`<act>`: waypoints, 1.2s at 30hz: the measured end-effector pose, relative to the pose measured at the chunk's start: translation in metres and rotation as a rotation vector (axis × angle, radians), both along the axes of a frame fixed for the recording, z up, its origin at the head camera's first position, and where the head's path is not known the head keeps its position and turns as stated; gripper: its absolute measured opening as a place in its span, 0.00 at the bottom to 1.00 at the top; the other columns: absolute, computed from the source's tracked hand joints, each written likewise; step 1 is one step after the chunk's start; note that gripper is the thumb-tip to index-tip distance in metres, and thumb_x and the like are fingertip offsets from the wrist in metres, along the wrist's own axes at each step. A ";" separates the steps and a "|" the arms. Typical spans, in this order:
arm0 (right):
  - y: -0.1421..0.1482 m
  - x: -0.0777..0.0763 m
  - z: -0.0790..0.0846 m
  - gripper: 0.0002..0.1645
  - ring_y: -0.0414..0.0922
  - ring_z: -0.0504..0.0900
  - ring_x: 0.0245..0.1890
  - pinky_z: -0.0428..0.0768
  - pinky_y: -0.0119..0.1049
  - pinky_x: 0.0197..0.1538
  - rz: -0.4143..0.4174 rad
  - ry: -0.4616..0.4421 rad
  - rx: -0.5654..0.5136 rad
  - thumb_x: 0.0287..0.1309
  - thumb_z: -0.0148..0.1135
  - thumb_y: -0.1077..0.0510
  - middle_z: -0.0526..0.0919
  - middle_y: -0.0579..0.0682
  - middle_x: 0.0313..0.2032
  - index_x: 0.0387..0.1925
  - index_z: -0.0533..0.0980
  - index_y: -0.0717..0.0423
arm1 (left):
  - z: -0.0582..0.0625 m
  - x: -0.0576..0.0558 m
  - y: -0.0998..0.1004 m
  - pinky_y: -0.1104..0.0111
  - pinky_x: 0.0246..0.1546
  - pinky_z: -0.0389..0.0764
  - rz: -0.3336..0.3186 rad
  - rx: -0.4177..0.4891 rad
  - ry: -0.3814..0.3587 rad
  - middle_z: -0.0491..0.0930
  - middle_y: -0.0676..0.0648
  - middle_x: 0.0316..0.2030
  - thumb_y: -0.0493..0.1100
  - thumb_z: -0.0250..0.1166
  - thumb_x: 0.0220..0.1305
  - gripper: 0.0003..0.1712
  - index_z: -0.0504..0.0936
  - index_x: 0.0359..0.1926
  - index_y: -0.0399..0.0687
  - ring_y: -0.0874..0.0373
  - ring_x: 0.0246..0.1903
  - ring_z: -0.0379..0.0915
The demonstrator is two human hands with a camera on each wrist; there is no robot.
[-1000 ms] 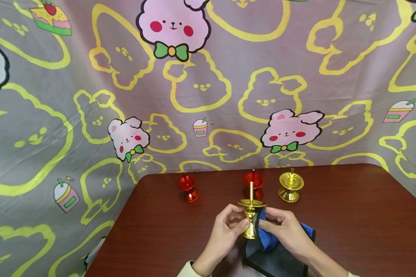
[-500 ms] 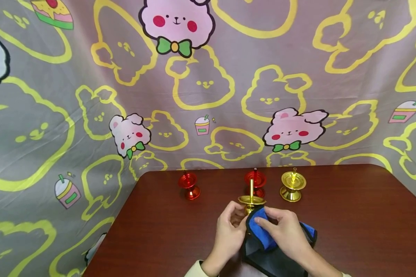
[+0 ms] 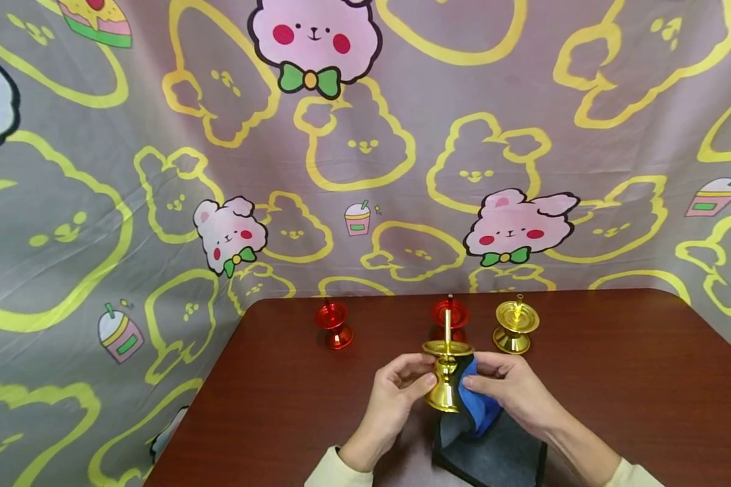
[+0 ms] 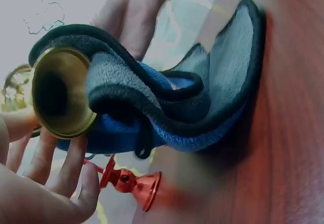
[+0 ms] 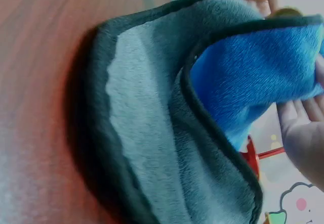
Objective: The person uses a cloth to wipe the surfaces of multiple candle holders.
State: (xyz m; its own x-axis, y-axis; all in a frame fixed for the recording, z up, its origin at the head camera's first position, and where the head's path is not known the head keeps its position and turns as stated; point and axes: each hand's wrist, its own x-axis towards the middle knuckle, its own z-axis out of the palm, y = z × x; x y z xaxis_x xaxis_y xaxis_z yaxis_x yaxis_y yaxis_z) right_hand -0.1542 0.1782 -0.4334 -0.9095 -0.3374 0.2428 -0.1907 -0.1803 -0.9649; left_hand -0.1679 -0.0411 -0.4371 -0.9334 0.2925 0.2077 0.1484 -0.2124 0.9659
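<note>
Gold metal candle holder [image 3: 445, 389] held up in two hands, cloth at its side

Compared with half a second ago, the blue-and-grey, black-edged cloth [image 3: 480, 400] has moved from across the front of the holder to its 4 o'clock side, so the shiny waist and flared base show again. The left hand [image 3: 392, 399], at 8 o'clock, grips the base, its thumb now in sight on the gold. The right hand [image 3: 520, 392], between 3 and 4 o'clock, pinches the cloth against the holder and has shifted slightly toward 3 o'clock. The holder is nearly upright above the brown wood-grain bench [image 3: 268, 406], spike toward 12 o'clock.

Beyond it stand three more holders, in the same places as before: a glossy red one [image 3: 335, 328] at 10 o'clock, a second red one [image 3: 449, 315] at 12, partly hidden by the held one, and a gold one [image 3: 515, 325] at 2.

The bench's far edge meets a cartoon-printed curtain [image 3: 341, 169] just behind that row, leaving little depth there. Wider room lies toward 9 and 3 o'clock. Whether the cloth's lower end touches the bench, I cannot tell.
</note>
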 end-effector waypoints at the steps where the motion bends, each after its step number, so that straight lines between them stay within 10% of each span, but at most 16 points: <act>1: 0.002 -0.001 -0.003 0.23 0.43 0.84 0.46 0.82 0.36 0.46 0.066 0.000 -0.045 0.65 0.57 0.73 0.86 0.56 0.48 0.62 0.73 0.70 | -0.001 0.000 -0.001 0.71 0.43 0.79 -0.019 0.003 -0.025 0.84 0.38 0.44 0.27 0.65 0.63 0.18 0.79 0.53 0.26 0.60 0.41 0.80; 5: 0.004 -0.001 -0.010 0.24 0.42 0.83 0.46 0.82 0.35 0.46 0.153 0.034 -0.096 0.65 0.55 0.75 0.86 0.53 0.48 0.60 0.78 0.59 | -0.004 0.004 -0.003 0.72 0.41 0.79 -0.063 -0.021 -0.043 0.83 0.39 0.42 0.27 0.65 0.64 0.19 0.78 0.55 0.25 0.63 0.39 0.80; 13: -0.004 0.006 -0.002 0.24 0.43 0.85 0.43 0.84 0.36 0.43 -0.039 0.093 0.074 0.62 0.64 0.71 0.88 0.50 0.45 0.57 0.72 0.79 | -0.003 0.007 -0.006 0.72 0.42 0.80 -0.067 -0.082 0.111 0.82 0.26 0.43 0.29 0.65 0.66 0.16 0.80 0.53 0.25 0.60 0.41 0.81; 22: -0.015 0.013 0.008 0.23 0.43 0.86 0.44 0.84 0.36 0.43 -0.173 0.110 0.190 0.59 0.69 0.66 0.86 0.59 0.47 0.55 0.78 0.73 | 0.003 0.007 -0.008 0.70 0.42 0.81 0.024 -0.172 0.211 0.87 0.40 0.42 0.33 0.69 0.63 0.15 0.86 0.51 0.35 0.60 0.41 0.81; 29: -0.028 0.018 0.011 0.23 0.44 0.86 0.44 0.84 0.35 0.42 -0.371 0.055 0.295 0.55 0.75 0.60 0.87 0.55 0.45 0.52 0.82 0.64 | 0.004 0.010 0.004 0.70 0.36 0.83 0.267 -0.276 0.429 0.87 0.47 0.35 0.33 0.73 0.58 0.14 0.89 0.46 0.37 0.61 0.35 0.82; 36: -0.048 0.021 0.008 0.27 0.51 0.82 0.51 0.82 0.48 0.48 -0.639 0.198 0.508 0.52 0.77 0.58 0.85 0.62 0.48 0.52 0.82 0.68 | -0.003 0.012 0.013 0.73 0.29 0.69 0.617 -0.543 0.766 0.85 0.58 0.30 0.32 0.78 0.49 0.17 0.91 0.43 0.47 0.64 0.25 0.77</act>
State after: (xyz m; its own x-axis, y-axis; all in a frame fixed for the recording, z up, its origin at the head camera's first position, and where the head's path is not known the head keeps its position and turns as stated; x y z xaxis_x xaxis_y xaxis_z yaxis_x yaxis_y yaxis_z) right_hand -0.1334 0.1306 -0.4257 -0.9193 0.1162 0.3759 -0.2833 0.4677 -0.8372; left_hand -0.1559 -0.0277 -0.4404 -0.6307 0.0502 0.7744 0.6768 0.5239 0.5173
